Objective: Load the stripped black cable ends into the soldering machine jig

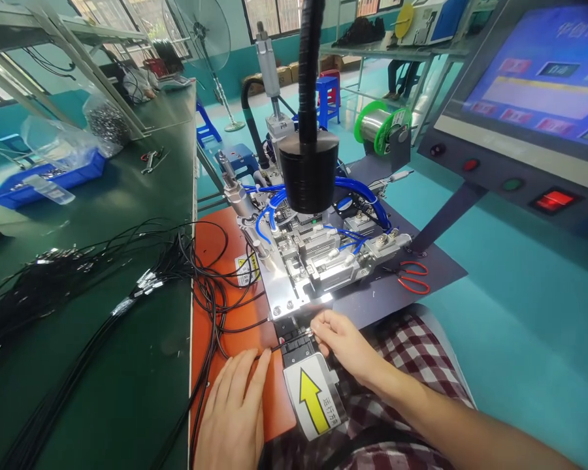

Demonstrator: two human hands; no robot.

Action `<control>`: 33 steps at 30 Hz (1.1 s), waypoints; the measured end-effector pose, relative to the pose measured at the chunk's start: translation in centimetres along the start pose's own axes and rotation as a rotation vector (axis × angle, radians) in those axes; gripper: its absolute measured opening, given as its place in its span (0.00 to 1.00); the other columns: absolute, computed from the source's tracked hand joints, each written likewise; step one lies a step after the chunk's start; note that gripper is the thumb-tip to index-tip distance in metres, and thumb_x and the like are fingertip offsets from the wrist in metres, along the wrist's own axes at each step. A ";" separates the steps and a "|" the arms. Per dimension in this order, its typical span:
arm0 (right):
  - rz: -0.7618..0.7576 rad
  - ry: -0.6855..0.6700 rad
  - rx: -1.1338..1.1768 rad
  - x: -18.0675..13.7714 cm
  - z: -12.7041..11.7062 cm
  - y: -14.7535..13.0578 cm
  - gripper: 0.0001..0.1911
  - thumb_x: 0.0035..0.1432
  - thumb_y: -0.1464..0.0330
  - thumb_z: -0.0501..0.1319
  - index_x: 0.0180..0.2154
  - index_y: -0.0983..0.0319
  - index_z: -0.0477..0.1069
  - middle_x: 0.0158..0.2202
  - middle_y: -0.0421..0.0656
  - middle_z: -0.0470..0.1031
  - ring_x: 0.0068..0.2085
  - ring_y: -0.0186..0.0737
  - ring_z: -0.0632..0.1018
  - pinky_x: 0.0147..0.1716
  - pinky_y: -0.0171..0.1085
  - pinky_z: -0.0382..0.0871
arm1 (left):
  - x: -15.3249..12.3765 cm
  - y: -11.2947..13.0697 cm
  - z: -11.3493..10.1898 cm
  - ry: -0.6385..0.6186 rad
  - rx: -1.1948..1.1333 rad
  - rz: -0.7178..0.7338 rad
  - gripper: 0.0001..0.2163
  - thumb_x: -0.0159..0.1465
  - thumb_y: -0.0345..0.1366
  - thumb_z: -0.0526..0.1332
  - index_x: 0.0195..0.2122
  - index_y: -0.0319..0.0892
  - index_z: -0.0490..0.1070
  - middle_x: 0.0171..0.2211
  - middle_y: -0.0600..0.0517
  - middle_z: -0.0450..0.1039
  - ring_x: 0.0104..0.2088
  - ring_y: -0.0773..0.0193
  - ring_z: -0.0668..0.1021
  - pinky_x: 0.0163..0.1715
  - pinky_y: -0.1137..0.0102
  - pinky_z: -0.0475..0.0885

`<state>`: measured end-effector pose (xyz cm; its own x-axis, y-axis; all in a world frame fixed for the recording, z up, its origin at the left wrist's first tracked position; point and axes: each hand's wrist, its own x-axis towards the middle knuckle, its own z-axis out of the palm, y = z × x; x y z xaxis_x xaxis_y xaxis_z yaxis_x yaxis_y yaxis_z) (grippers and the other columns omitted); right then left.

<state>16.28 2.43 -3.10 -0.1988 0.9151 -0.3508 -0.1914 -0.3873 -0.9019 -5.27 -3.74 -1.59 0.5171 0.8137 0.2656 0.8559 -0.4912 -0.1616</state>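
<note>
My right hand is closed in a pinch on the metal-tipped end of a black cable, at the dark fixture on the machine's front. To the left, my left hand lies palm down on the orange mat, fingers stretched out. Its fingertips touch the cable near the fixture; the thumb is hidden. A white plate with a yellow arrow sits just below the fixture. Behind my hands stands the metal machine with blue air tubes.
Bundled black cables lie on the green bench and trail across the mat. A blue tray is farther back. Red-handled scissors rest right of the machine. A black cylinder hangs overhead; a control screen stands right.
</note>
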 end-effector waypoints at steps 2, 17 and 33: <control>0.006 0.000 0.014 0.1 0.0 0.1 0.16 0.53 0.57 0.60 0.23 0.59 0.60 0.15 0.31 0.61 0.19 0.31 0.62 0.22 0.33 0.54 | 0.0 0.0 0.1 0.005 0.012 0.006 0.24 0.58 0.23 0.48 0.57 0.37 0.61 0.51 0.41 0.68 0.51 0.49 0.70 0.48 0.57 0.65; 0.082 0.102 0.094 -0.9 -4.0 2.3 0.21 0.53 0.50 0.60 0.33 0.62 0.71 0.26 0.36 0.69 0.21 0.30 0.66 0.24 0.33 0.56 | -0.4 0.2 0.3 0.017 -0.040 -0.045 0.27 0.61 0.29 0.49 0.63 0.43 0.52 0.53 0.41 0.68 0.51 0.48 0.71 0.46 0.56 0.70; 0.129 0.140 0.052 -2.7 -4.5 3.5 0.20 0.50 0.52 0.62 0.25 0.62 0.66 0.24 0.36 0.67 0.21 0.30 0.64 0.25 0.33 0.56 | 0.3 -0.4 0.7 -0.022 -0.188 -0.163 0.29 0.62 0.25 0.47 0.65 0.47 0.52 0.56 0.43 0.66 0.55 0.50 0.70 0.48 0.58 0.72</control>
<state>20.53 -0.89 -6.42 -0.0896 0.8625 -0.4980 -0.2234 -0.5047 -0.8339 -5.44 -3.11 -2.08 0.3734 0.8926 0.2528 0.9144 -0.4000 0.0618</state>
